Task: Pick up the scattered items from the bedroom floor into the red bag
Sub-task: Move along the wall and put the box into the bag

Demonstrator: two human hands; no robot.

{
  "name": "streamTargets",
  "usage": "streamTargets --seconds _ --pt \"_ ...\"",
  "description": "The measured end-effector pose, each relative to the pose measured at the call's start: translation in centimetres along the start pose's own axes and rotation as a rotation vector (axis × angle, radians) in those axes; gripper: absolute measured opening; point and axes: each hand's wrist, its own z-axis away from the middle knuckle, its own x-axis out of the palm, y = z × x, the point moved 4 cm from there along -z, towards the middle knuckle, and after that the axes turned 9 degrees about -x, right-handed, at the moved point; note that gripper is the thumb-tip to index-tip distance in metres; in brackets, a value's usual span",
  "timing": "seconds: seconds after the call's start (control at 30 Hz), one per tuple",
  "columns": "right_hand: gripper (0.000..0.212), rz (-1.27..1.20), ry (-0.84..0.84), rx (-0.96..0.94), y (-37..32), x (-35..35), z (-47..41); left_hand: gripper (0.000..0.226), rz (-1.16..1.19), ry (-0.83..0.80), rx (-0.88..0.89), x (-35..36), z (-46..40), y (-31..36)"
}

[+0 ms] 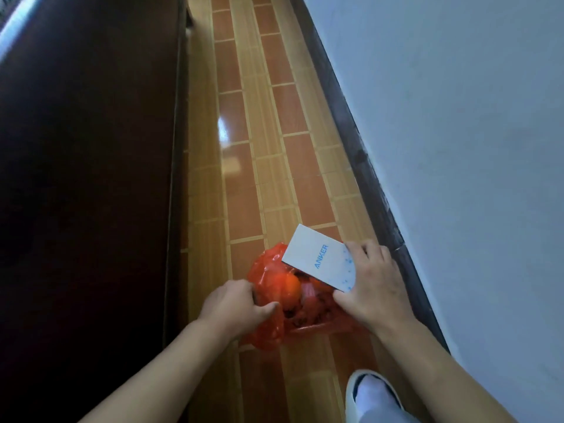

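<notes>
Right now the right hand [370, 288] grips a flat white rectangular box w/ blue "ANKER" lettering [319, 259]: thumb along the box's near lower edge, fingers [360, 247] curled over its far right edge, palm behind the corner w/ the blue dot pattern. Box is tilted, its free end pointing up-left, held just over the open mouth of the thin red plastic bag [274, 300]. Whether the box touches the bag's rim can't be told.

Left hand [235, 305] is clenched on the bag's left rim; thumb and fingers pinch a fold of the red plastic, knuckles toward the camera, holding the mouth open. Bag sits on the floor between both hands, crumpled, w/ an orange rounded item [290, 285] and other things inside, too blurred to name.

Both forearms are bare and reach fwd and down from the bottom of the view, left arm from lower left, right arm from lower right, wrists roughly level.

Floor is glossy tile [244, 132] in brown and wood-pattern strips, a narrow lane. Dark brown wooden furniture panel [85, 178] fills the left side; pale wall [457, 117] w/ dark baseboard [363, 166] runs along the right. A foot in a white slipper [372, 395] stands near the right forearm, at bottom right.
</notes>
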Motion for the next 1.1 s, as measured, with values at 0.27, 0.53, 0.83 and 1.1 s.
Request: streamTargets --seconds 0.27,0.53,0.83,1.1 --pt "0.078 0.109 -0.171 -0.038 1.2 0.4 5.6 0.055 -0.196 -0.007 -0.048 3.2 1.2 2.2" --pt "0.091 0.185 -0.174 -0.089 -1.0 1.8 3.0 0.021 0.019 0.160 -0.062 2.0 1.0 2.3" --pt "0.091 0.224 -0.126 -0.081 -1.9 2.0 -0.1 0.020 0.197 0.356 0.034 -3.7 2.4 2.2" --pt "0.086 0.224 -0.043 -0.151 -5.0 3.8 -2.8 0.017 0.418 0.390 0.145 -5.6 3.0 3.2"
